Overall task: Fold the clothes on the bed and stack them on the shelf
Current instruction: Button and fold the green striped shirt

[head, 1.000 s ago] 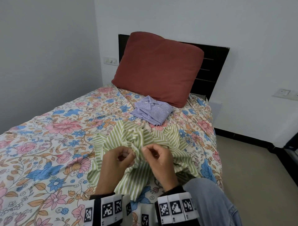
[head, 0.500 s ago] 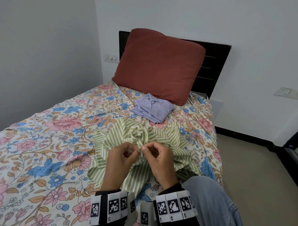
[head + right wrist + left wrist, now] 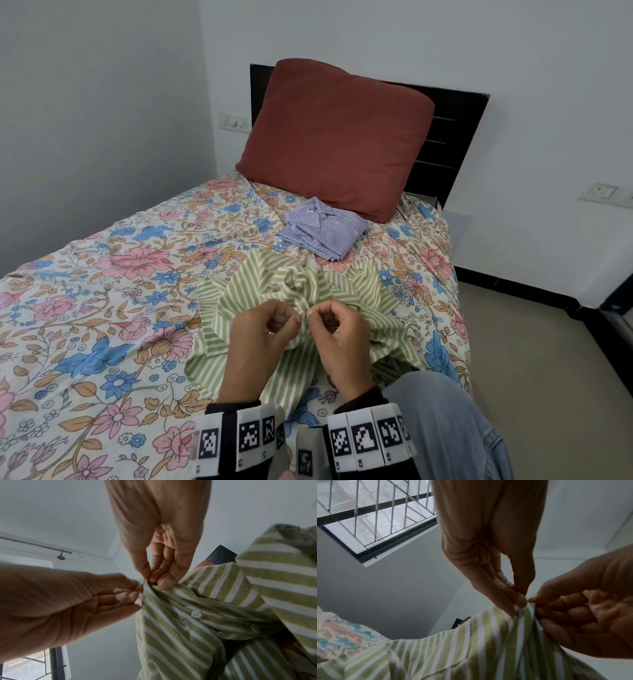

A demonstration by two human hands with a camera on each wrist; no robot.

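A green and white striped shirt lies crumpled near the right edge of the bed, with part of it lifted between my hands. My left hand pinches its front edge with thumb and fingertips. My right hand pinches the same edge right beside it, the two hands almost touching. In the left wrist view my left hand grips the top of the striped cloth. The right wrist view shows my right hand on the placket, with a white button just below. A folded blue striped shirt lies further up the bed.
The bed has a floral sheet. A large red pillow leans on the dark headboard behind the blue shirt. Bare floor runs along the right side, and my knee in jeans is at the bed's edge.
My hands have drawn closer together on the shirt's front edge and stay pinched on it. The view has shifted slightly; the shirts have not moved.
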